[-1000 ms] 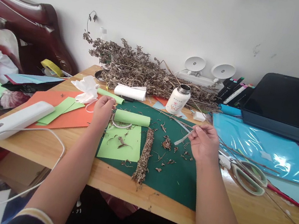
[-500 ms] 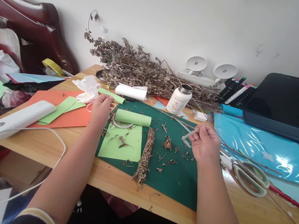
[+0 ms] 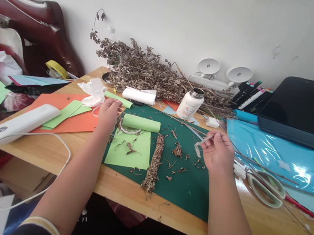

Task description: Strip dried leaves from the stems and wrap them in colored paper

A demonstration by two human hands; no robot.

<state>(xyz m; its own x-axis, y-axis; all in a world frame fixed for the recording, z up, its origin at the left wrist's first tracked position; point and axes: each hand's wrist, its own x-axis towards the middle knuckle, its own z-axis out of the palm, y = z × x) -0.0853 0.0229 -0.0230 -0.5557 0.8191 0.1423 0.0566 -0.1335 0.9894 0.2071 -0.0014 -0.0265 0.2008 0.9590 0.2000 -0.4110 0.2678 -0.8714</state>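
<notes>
My right hand (image 3: pixel 219 154) pinches a narrow whitish strip (image 3: pixel 198 147), which hangs bent from the fingertips over the green cutting mat (image 3: pixel 180 193). My left hand (image 3: pixel 108 115) is closed, fingertips together, beside a rolled green paper (image 3: pixel 141 123); whatever it pinches, if anything, is too small to make out. A tape ring (image 3: pixel 129 131) lies partly under that roll. Below, a flat light-green sheet (image 3: pixel 114 156) bears dry leaf bits. Along its right edge lies a roll covered in crumbled dry leaves (image 3: pixel 154 165).
Dried branches (image 3: pixel 149 70) line the wall behind a white bottle (image 3: pixel 191 104). Scissors (image 3: pixel 265 189) and a blue plastic packet (image 3: pixel 277 153) lie right, below a dark tablet (image 3: pixel 305 112). Left are orange paper (image 3: pixel 78 130), crumpled tissue (image 3: pixel 92 90) and a white corded device (image 3: pixel 25 123).
The whole view has shifted slightly. The strip at my right fingertips hangs at a slightly different angle. My left hand stays closed in nearly the same place.
</notes>
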